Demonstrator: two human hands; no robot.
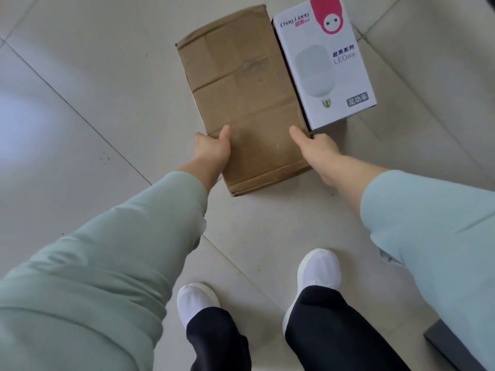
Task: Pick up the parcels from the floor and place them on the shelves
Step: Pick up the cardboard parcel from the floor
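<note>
A long brown cardboard parcel (242, 95) lies flat on the tiled floor in front of my feet. My left hand (213, 148) grips its left long edge, thumb on top. On the opposite long edge my right hand (313, 147) holds it the same way, fingers hidden down the side. A white LED bulb box (325, 62) with a pink logo lies right beside the parcel, touching its right edge.
My two white shoes (318, 266) stand on the grey floor tiles (80, 103) just behind the parcel. A dark grey corner of some object (452, 344) shows at the bottom right. No shelf is in view.
</note>
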